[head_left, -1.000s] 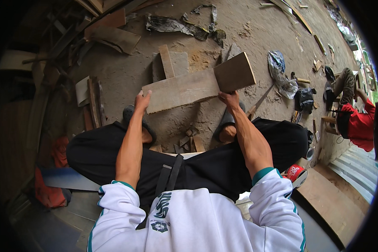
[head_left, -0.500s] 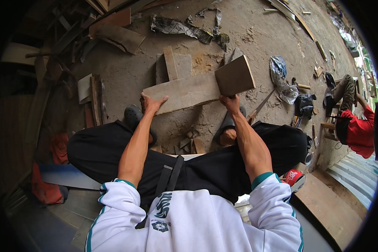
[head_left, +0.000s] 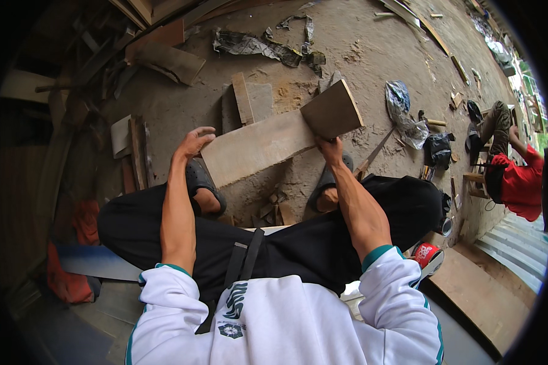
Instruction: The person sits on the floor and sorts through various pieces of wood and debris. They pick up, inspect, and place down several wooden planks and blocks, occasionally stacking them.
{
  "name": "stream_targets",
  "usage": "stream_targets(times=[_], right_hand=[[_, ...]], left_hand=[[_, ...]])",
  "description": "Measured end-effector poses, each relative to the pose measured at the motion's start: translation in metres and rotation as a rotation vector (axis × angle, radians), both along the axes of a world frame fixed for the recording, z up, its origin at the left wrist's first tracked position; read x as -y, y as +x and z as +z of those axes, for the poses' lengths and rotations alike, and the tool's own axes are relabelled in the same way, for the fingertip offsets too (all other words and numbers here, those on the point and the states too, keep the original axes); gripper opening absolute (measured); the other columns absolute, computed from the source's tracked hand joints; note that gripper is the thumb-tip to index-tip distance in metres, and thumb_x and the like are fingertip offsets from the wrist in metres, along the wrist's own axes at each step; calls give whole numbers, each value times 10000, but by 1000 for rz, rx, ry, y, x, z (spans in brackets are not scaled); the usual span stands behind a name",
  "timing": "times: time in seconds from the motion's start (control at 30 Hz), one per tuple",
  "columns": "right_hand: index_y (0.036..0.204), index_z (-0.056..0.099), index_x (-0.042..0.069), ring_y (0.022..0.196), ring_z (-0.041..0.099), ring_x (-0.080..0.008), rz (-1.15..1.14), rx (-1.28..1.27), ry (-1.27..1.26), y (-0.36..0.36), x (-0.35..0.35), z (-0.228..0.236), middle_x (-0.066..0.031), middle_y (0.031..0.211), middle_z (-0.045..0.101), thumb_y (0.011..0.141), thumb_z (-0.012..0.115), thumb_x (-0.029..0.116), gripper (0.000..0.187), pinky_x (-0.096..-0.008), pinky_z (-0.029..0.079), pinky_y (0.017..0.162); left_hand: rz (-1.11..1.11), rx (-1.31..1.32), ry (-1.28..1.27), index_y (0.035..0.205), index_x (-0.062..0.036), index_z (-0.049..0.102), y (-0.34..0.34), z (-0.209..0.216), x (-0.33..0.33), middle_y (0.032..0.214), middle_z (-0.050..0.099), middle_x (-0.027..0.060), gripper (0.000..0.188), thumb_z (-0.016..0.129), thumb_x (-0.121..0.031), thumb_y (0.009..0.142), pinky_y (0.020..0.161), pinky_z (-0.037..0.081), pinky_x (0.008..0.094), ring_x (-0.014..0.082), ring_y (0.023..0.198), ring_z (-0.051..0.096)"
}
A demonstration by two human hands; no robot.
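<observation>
Two joined wooden boards (head_left: 259,149), a long one with a shorter piece standing at an angle on its far right end, hang tilted over the ground between my feet. My right hand (head_left: 330,151) is closed on the lower edge, close to where the pieces meet. At the long board's left end is my left hand (head_left: 195,142), its fingers stretched out toward the upper corner. It appears off the board, though I cannot tell whether a fingertip touches. Beyond the boards, a narrow wood strip (head_left: 242,98) leans on a flat grey-brown block (head_left: 260,100).
A handsaw (head_left: 374,152) lies by my right foot. Wood scraps (head_left: 273,210) sit between my feet. Plastic sheeting (head_left: 406,118) and a black bag (head_left: 439,149) are to the right. Farther right, a person in red (head_left: 517,182) is seated. Planks (head_left: 139,152) stand at left.
My left hand has let go of the board's left end and lifted up and left, its fingers stretching out. The boards have tilted, the left end dropping nearer to me. My right hand keeps its grip.
</observation>
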State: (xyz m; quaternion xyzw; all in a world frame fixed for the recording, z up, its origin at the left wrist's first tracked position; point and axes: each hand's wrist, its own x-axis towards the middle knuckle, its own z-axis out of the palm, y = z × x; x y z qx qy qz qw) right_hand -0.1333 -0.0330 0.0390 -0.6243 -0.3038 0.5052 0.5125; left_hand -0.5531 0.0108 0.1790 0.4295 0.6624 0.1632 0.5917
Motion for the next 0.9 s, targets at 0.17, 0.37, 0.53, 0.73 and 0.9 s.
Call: stream_targets(times=[0.17,0.37,0.53,0.73,0.9], right_hand=[[1138,570,10,857,640,-206,-18,77,168,-13,-6,-9,-101,1014,663,808,692,100,363,-325,492,704],[1196,524,57,972,639,-366,44,501,158,-8,-20,5,-233,1025,643,832,610,124,381,-409,487,815],[1170,525,60,947,641,-387,-3,705,68,-7,-58,88,-232,1006,646,813,564,143,369,-430,495,800],[1167,518,51,916,657,-321,118,948,16,4,-80,151,-213,985,659,835,596,182,365,-406,501,775],[1129,491,24,869,646,-317,274,906,47,-28,-73,143,-211,961,647,872,605,238,354,-397,495,769]], left_hand=[[-446,-339,-16,1210,-16,621,11,-18,-2,1167,639,182,751,516,-658,834,892,466,401,315,1069,606],[-475,-443,16,1040,24,683,70,-44,32,987,676,230,935,481,-830,719,845,476,434,373,962,644],[-196,-378,71,905,14,708,62,-80,48,878,681,212,841,491,-786,760,766,478,424,330,861,659],[272,-168,-7,863,57,679,76,-100,46,854,668,210,849,507,-769,772,735,456,457,285,821,638],[698,-196,187,839,53,610,122,-123,46,791,577,128,835,521,-774,764,706,446,405,222,767,539]])
